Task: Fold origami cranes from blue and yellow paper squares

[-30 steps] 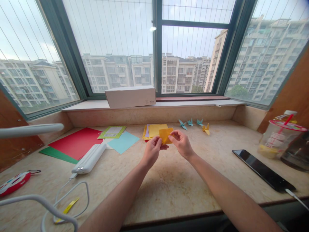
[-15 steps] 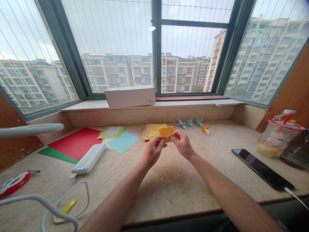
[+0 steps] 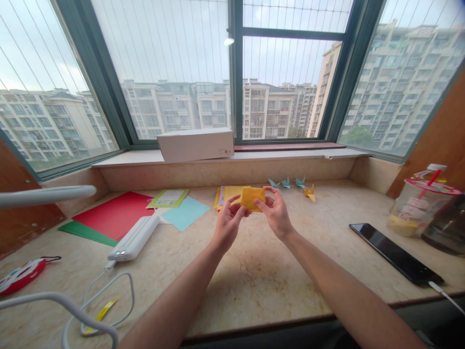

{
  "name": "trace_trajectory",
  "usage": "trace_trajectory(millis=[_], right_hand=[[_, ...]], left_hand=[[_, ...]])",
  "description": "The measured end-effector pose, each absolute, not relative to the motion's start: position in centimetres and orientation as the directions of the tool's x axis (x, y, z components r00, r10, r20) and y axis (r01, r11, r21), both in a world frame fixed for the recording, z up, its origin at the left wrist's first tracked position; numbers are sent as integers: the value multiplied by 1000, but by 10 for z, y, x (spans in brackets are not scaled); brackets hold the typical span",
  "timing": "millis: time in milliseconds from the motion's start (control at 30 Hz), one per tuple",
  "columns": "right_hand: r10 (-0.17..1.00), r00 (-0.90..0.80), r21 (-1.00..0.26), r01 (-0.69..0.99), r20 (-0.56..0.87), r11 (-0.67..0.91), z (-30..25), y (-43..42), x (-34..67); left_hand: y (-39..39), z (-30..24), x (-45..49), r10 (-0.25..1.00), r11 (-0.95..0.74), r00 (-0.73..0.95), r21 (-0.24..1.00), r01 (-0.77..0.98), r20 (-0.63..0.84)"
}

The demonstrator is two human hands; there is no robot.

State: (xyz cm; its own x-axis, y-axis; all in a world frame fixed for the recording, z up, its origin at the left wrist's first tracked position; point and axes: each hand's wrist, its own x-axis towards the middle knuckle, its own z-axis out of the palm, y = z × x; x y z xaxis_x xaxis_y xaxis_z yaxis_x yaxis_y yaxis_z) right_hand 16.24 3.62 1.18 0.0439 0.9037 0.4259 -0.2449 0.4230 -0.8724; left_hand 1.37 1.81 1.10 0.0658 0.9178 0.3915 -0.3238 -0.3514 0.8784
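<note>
Both my hands hold a folded piece of orange paper (image 3: pixel 253 198) up above the marble desk (image 3: pixel 254 271). My left hand (image 3: pixel 228 224) pinches its left edge with thumb and fingers. My right hand (image 3: pixel 276 212) grips its right side, fingers curled round the top and bottom. Just behind it lies a stack of yellow paper sheets (image 3: pixel 228 194). Three small blue paper cranes (image 3: pixel 286 183) and a yellow paper crane (image 3: pixel 310 192) stand further back to the right.
Red paper (image 3: pixel 118 213), green paper (image 3: pixel 85 232) and a light blue sheet (image 3: pixel 186 213) lie at the left, beside a white power bank (image 3: pixel 134 237) with a cable (image 3: pixel 98 300). A black phone (image 3: pixel 395 254) and a lidded cup (image 3: pixel 417 206) sit at the right. A white box (image 3: pixel 196 144) rests on the window sill.
The orange paper has been turned and lifted slightly between my hands; my fingers have shifted from pinching its lower edge to gripping both sides.
</note>
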Motion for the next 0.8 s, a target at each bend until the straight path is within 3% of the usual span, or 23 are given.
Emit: trace_trajectory(millis=[200,433,800], right_hand=[[913,-31,-876,-297,408,381,14,36,163],[906,71,-865,-274,418,421,11,40,163],[935,14,-901,-264,354,345,7,43,165]], left_hand=[[20,11,12,922,-351,62,890,-290,383],[19,12,14,932,-332,71,915,-230,356],[20,9,13,927,-365,23,916,-166,373]])
